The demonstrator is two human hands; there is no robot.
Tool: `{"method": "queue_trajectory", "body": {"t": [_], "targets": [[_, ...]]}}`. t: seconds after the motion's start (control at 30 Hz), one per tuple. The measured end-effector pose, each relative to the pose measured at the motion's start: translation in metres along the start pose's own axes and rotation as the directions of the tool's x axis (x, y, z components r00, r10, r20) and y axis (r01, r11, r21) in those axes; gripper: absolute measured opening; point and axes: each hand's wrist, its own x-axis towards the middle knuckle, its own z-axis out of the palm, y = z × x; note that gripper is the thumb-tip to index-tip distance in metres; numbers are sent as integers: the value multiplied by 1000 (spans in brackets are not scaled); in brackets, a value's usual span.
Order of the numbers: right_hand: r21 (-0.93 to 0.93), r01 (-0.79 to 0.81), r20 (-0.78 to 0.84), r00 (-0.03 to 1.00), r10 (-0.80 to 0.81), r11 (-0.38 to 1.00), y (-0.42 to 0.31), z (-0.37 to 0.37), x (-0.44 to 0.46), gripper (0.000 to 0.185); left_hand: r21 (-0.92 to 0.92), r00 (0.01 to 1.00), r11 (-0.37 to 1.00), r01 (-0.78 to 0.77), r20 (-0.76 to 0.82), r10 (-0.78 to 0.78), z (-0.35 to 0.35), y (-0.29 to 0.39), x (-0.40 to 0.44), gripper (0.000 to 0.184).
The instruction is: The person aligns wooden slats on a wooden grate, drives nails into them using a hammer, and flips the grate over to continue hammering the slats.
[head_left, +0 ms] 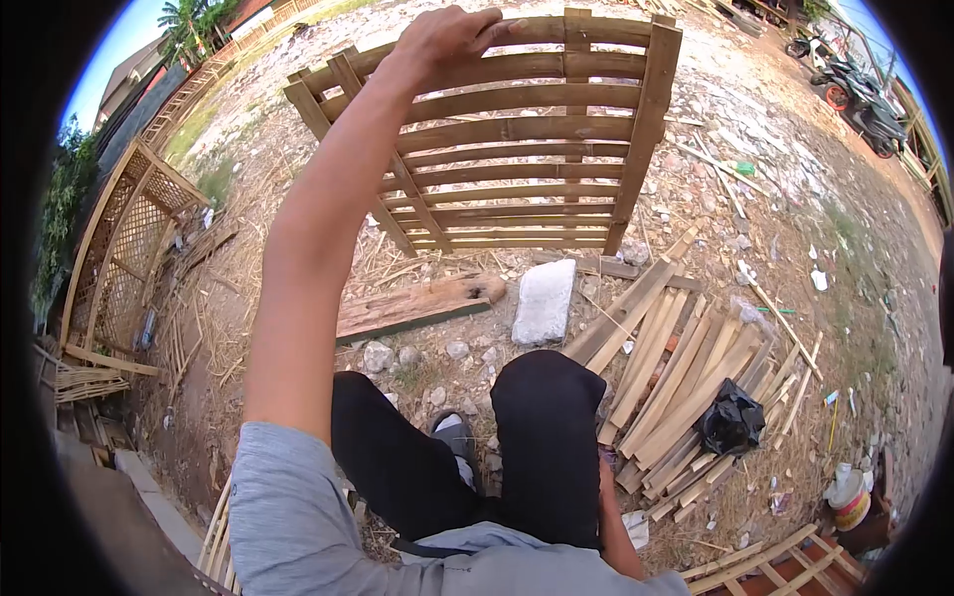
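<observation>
A slatted wooden frame (pixel 507 129) stands upright on the ground in front of me, its slats running crosswise. My left hand (pixel 452 42) reaches out and holds its top edge, fingers closed over the top slat. My right hand (pixel 606 482) is low beside my right knee, mostly hidden behind the leg, so its fingers cannot be made out. Near the frame's foot lie a weathered wooden beam (pixel 422 303) and a whitish block (pixel 545 302).
Cut wooden strips (pixel 686 377) are piled at the right, with a black plastic bag (pixel 732 417) on them. Lattice panels (pixel 129 248) stand at left. A bucket (pixel 850 497) sits lower right; motorbikes (pixel 865 104) are parked at upper right. Stones and scraps litter the ground.
</observation>
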Motion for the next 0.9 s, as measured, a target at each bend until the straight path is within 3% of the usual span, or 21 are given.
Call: {"method": "queue_trajectory", "body": {"t": [0.07, 0.1, 0.17, 0.2, 0.23, 0.27, 0.4, 0.47, 0.5, 0.53, 0.57, 0.67, 0.77, 0.83, 0.9], "targets": [[12, 15, -11, 1000, -15, 1000, -22, -5, -4, 63, -61, 964, 985, -164, -222, 147, 11, -38, 5, 44], [17, 32, -1, 1000, -32, 999, -11, 1, 1, 64, -42, 995, 996, -84, -55, 81, 2, -47, 7, 38], [19, 82, 8, 997, -82, 996, 32, 11, 20, 65, -69, 987, 997, 41, 159, -30, -9, -50, -6, 61], [16, 121, 8, 993, -121, 993, 36, 12, 21, 66, -120, 978, 989, 91, 200, -66, -14, -49, -14, 63], [6, 184, 5, 983, -184, 983, 40, 13, 24, 67, -105, 973, 990, 90, 220, -65, -15, -46, -24, 43], [-5, 246, 1, 969, -246, 969, 43, 14, 27, 68, -91, 969, 992, 88, 239, -64, -16, -43, -35, 53], [-126, 83, -2, 997, -84, 989, 5, 4, -1, 66, -90, 976, 992, 91, 205, -71, -11, -25, -81, 50], [-173, 19, -9, 1000, -21, 985, -24, -2, -12, 64, -139, 966, 990, 17, 256, 19, -6, -24, -96, 57], [-250, 21, -34, 999, -30, 968, -33, -5, -16, 59, -80, 934, 994, 68, 357, -35, -12, -16, -100, 50], [-324, 24, -61, 997, -46, 946, -43, -6, -15, 54, -92, 944, 993, 76, 327, -42, -12, -9, -109, 49], [-395, 25, -87, 994, -64, 918, -55, -7, -16, 50, -83, 953, 995, 51, 301, -23, -2, -20, -112, 48], [-406, 220, -312, 879, -360, 887, -127, -14, -18, 39, -30, 965, 999, 12, 261, -4, 14, -38, -126, 47], [-196, 448, -328, 808, -489, 872, -192, -24, 12, 42, -15, 955, 999, 36, 294, -30, 5, -30, -138, 42], [67, 485, -292, 845, -448, 872, -254, -35, 43, 52, -25, 944, 998, 66, 325, -55, -8, -21, -145, 40], [151, 647, -344, 743, -574, 747, -314, -43, 74, 60, -30, 969, 999, -27, 243, 34, -14, -19, -154, 37]]}}
